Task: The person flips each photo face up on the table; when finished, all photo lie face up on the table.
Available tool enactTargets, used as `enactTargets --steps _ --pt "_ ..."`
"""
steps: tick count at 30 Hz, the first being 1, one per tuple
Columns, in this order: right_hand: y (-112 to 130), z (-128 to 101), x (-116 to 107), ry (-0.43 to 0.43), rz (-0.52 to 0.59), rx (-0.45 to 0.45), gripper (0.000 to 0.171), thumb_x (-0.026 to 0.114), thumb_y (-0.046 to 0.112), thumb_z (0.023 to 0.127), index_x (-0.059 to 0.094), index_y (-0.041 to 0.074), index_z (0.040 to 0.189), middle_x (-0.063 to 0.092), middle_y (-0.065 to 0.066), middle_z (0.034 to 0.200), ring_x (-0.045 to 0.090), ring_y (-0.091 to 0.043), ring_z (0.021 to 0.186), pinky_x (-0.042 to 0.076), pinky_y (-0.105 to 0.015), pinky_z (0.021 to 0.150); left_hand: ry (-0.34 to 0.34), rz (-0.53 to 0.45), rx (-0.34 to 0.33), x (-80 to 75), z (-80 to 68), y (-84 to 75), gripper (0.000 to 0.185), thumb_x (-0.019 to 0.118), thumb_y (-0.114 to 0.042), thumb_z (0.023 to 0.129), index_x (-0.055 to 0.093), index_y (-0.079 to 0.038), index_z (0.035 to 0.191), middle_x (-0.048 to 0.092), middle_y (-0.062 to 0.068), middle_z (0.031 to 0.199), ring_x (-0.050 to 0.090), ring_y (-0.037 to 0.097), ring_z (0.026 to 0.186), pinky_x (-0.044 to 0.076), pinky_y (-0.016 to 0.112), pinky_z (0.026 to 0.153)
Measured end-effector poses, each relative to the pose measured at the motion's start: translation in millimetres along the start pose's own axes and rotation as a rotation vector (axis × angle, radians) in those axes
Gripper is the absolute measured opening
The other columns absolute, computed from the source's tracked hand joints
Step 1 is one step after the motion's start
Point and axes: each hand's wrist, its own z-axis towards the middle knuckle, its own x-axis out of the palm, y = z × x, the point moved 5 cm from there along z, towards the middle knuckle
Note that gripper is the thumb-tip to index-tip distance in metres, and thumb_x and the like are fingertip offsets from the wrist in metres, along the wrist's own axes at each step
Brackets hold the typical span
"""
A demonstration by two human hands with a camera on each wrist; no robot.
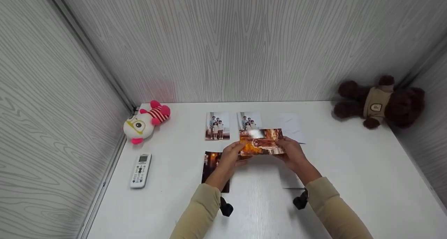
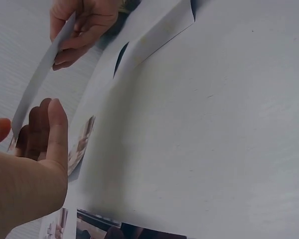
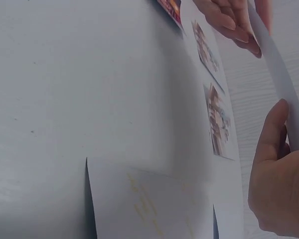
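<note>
A glossy orange and brown photo print (image 1: 262, 143) is held up above the table by both hands. My left hand (image 1: 231, 156) pinches its left end, thumb on the picture side and fingers behind. At the right end, my right hand (image 1: 292, 152) grips it the same way. From the left wrist, the print's pale back (image 2: 40, 74) shows nearly edge-on and slightly bowed. A family photo (image 1: 249, 120) lies just behind the held print, which overlaps it in the head view. Partly covered by my left forearm is a dark photo (image 1: 209, 167) with orange lights.
Another family photo (image 1: 217, 126) lies at the back left. On the right are a white face-down print (image 1: 292, 125) and a second pale sheet (image 1: 290, 179) near my right wrist. A white remote (image 1: 141, 171), a pink-and-white plush toy (image 1: 145, 124) and a brown teddy bear (image 1: 379, 104) line the sides.
</note>
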Motion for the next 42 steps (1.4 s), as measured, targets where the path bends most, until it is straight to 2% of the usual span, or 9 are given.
enactTargets --steps 1,6,14,19,21,23,30,35,42 --pt "0 0 0 -0.004 0.019 -0.001 0.052 0.048 0.017 0.107 0.033 0.0 0.154 0.068 -0.002 0.106 0.07 -0.011 0.093 0.061 -0.027 0.078 0.016 -0.037 0.006 1.5 -0.2 0.5 0.048 0.057 -0.026 0.104 0.048 -0.002 0.146 0.059 0.017 0.135 0.069 0.021 0.099 0.06 0.042 0.091" --pt "-1 -1 1 -0.021 0.103 -0.029 0.048 0.046 0.013 0.107 0.034 -0.001 0.152 0.068 -0.002 0.104 0.07 -0.012 0.092 0.061 -0.028 0.08 0.048 -0.156 0.02 9.1 -1.0 4.1 0.046 0.059 -0.018 0.103 0.047 -0.002 0.144 0.066 0.009 0.116 0.074 0.023 0.091 0.062 0.038 0.086" --pt "-5 -2 5 -0.035 0.135 -0.055 0.04 0.05 0.011 0.105 0.042 0.003 0.144 0.067 -0.001 0.099 0.069 -0.011 0.087 0.06 -0.026 0.073 -0.037 -0.265 0.027 13.9 1.9 8.1 0.017 0.061 -0.016 0.102 0.06 -0.004 0.113 0.071 0.006 0.095 0.074 0.019 0.082 0.063 0.033 0.078" --pt "-7 -1 2 -0.047 0.129 -0.065 0.003 0.055 0.01 0.104 0.055 0.009 0.106 0.061 0.001 0.085 0.053 -0.009 0.063 0.044 -0.02 0.052 -0.078 -0.235 0.039 11.7 3.3 9.5 0.025 0.057 -0.019 0.104 0.059 0.0 0.121 0.07 0.006 0.092 0.073 0.016 0.076 0.063 0.032 0.074" --pt "-7 -1 1 -0.044 0.119 -0.065 0.006 0.056 0.011 0.103 0.054 0.01 0.098 0.059 0.001 0.081 0.045 -0.01 0.059 0.037 -0.022 0.048 -0.085 -0.221 0.042 10.4 3.6 9.3 0.027 0.057 -0.02 0.105 0.058 0.001 0.123 0.071 0.006 0.091 0.072 0.016 0.076 0.063 0.032 0.074" --pt "-7 -1 0 -0.025 0.104 -0.061 0.002 0.056 0.012 0.104 0.055 0.01 0.104 0.059 0.0 0.083 0.048 -0.011 0.062 0.039 -0.023 0.05 -0.086 -0.193 0.048 8.7 3.7 8.1 0.03 0.057 -0.022 0.105 0.058 0.001 0.124 0.071 0.006 0.091 0.072 0.016 0.075 0.063 0.032 0.073" --pt "-13 -2 -2 0.05 -0.036 -0.009 0.038 0.055 0.028 0.106 0.05 0.01 0.139 0.064 -0.001 0.103 0.063 -0.014 0.085 0.056 -0.028 0.069 -0.109 -0.033 0.061 1.4 4.0 -2.9 0.033 0.059 -0.03 0.104 0.063 -0.002 0.12 0.068 0.007 0.101 0.07 0.016 0.074 0.063 0.032 0.069" --pt "-18 -2 0 0.09 -0.096 -0.003 0.047 0.058 0.025 0.104 0.046 0.007 0.146 0.065 -0.002 0.109 0.066 -0.014 0.087 0.057 -0.03 0.071 -0.112 0.076 0.067 -2.2 6.8 -10.3 0.034 0.06 -0.031 0.103 0.067 -0.004 0.123 0.068 0.01 0.109 0.071 0.017 0.074 0.064 0.037 0.072" --pt "-23 -2 4 0.112 -0.198 -0.021 0.044 0.059 0.012 0.101 0.05 -0.001 0.143 0.071 -0.003 0.103 0.069 -0.014 0.087 0.058 -0.03 0.07 -0.092 0.173 0.074 -3.1 8.4 -11.3 0.029 0.061 -0.028 0.102 0.069 -0.003 0.115 0.067 0.006 0.095 0.07 0.016 0.067 0.063 0.034 0.067"
